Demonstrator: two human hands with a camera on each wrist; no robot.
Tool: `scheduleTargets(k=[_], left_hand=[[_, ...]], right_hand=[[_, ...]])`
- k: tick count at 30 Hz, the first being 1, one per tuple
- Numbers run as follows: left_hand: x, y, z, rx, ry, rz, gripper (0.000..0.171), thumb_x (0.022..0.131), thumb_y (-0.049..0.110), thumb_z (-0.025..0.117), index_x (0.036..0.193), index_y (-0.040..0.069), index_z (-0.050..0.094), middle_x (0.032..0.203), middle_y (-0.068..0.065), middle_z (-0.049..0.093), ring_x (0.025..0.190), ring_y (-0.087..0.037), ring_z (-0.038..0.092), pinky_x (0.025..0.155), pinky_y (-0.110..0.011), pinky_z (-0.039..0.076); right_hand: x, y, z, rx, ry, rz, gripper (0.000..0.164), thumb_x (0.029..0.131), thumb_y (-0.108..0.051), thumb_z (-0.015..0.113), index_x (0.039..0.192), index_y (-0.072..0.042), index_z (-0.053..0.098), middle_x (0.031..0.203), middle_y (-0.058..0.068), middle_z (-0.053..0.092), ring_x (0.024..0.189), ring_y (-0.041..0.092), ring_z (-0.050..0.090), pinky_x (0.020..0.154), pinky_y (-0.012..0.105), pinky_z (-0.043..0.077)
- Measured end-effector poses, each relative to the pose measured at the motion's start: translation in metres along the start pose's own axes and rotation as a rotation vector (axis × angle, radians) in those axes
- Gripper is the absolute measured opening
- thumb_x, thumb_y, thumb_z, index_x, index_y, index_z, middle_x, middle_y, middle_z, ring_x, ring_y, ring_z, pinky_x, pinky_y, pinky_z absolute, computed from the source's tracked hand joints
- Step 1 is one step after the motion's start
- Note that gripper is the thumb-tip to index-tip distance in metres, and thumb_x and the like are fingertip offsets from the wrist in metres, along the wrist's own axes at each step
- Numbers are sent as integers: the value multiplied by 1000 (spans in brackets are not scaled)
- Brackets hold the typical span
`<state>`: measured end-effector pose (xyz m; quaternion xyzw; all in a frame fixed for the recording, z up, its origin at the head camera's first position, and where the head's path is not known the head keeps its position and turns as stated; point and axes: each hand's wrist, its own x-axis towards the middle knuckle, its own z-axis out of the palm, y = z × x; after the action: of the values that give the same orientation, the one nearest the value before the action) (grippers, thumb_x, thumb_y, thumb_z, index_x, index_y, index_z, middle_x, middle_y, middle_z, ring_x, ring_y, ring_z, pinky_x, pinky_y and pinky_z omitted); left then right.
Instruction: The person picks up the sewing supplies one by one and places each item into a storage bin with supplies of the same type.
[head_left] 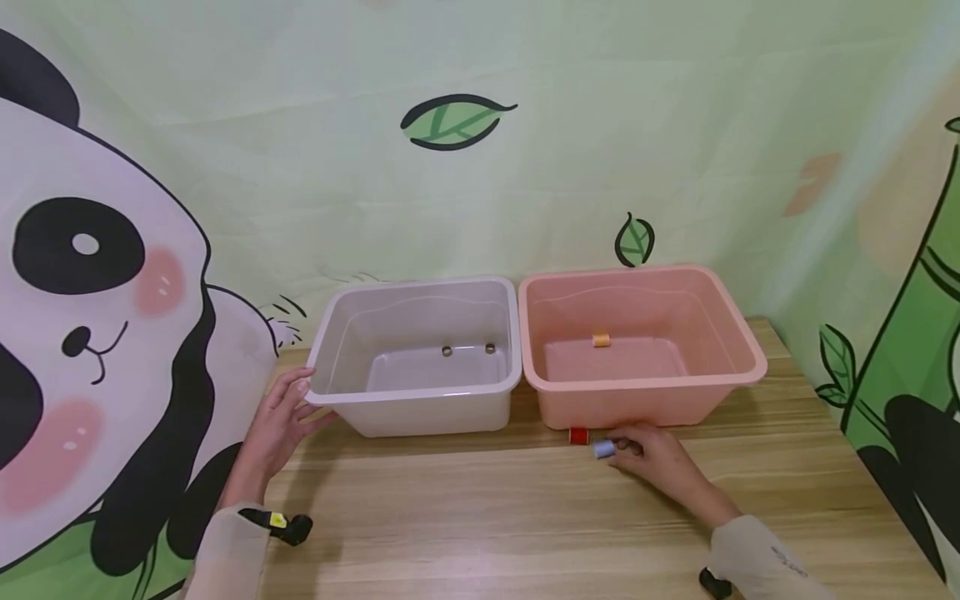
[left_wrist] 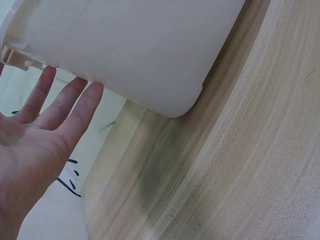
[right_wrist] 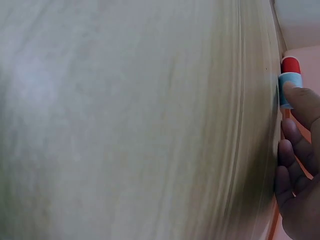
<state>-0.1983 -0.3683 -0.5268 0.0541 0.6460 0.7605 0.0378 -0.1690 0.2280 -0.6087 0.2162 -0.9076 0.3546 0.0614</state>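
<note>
My right hand (head_left: pixel 660 462) pinches a light blue thread spool (head_left: pixel 603 449) just in front of the pink basin (head_left: pixel 645 386). In the right wrist view the thumb lies on the blue spool (right_wrist: pixel 289 80); the index finger is mostly hidden behind it. Beside it, a red thread spool (head_left: pixel 578 436) lies on the table by the basin's foot. My left hand (head_left: pixel 281 421) touches the front left corner of the whitish basin (head_left: pixel 420 394). The left wrist view shows its fingers (left_wrist: pixel 75 112) nearly straight, tips against the basin's side.
An orange spool (head_left: pixel 601 340) lies inside the pink basin. Two small brownish ring-like pieces, one of them nearer the middle (head_left: pixel 447 351), are in the whitish basin. Both basins stand side by side at the back of the wooden table (head_left: pixel 465 517), before a printed cloth (head_left: pixel 337 167).
</note>
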Motion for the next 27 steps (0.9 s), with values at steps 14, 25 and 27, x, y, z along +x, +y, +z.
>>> scheduleTargets(k=[14, 25, 27], left_hand=[[-1, 1, 0, -7, 3, -11, 29, 110, 26, 47, 138, 19, 50, 142, -1, 44, 114, -15, 68, 93, -48, 56], [0, 0, 0, -24, -1, -3, 27, 110, 25, 46, 136, 22, 52, 142, -1, 46, 113, -15, 68, 91, -44, 58], [1, 0, 0, -26, 1, -1, 26, 110, 25, 46, 135, 22, 53, 141, -1, 46, 113, -15, 68, 91, -44, 58]], right_hand=[[-2, -1, 6, -82, 19, 10, 29, 80, -25, 88, 106, -19, 77, 101, -5, 70, 92, 14, 64, 80, 37, 55], [-1, -4, 11, -97, 29, -25, 27, 80, -25, 88, 103, -18, 76, 107, -2, 71, 103, 22, 65, 89, 45, 54], [-1, -3, 10, -90, 30, -23, 26, 80, -25, 88, 103, -19, 76, 106, -2, 71, 103, 22, 65, 89, 45, 54]])
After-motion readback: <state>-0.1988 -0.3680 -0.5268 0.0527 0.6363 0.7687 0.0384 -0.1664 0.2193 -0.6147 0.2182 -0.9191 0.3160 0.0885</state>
